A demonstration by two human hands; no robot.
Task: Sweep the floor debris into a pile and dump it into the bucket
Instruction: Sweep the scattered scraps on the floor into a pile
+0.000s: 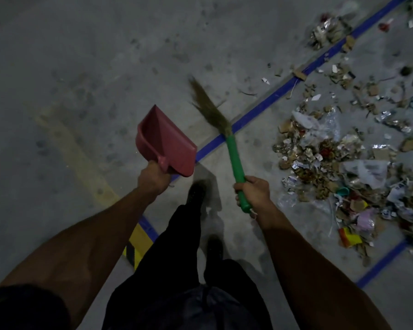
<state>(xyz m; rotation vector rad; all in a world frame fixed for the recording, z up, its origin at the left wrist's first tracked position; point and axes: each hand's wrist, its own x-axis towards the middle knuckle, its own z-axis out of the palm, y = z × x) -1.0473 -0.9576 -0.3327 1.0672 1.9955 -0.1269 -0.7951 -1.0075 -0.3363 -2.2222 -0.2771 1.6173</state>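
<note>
My left hand (154, 178) grips the handle of a red dustpan (166, 141), which is held in the air with its mouth pointing away and up-left. My right hand (254, 190) grips the green handle of a short broom (234, 152); its straw bristles (206, 106) point up-left, off the floor or just above it. Scattered debris (332, 158) of paper, cardboard, foil and plastic lies spread on the grey floor to the right of the broom, with a smaller heap (327, 32) farther away. No bucket is in view.
Blue tape lines (272, 96) cross the concrete floor diagonally and mark a box around the debris. A faded yellow line (81, 158) and a yellow-black striped strip (135, 246) lie at left. My legs and dark shoes (196, 194) stand between my arms.
</note>
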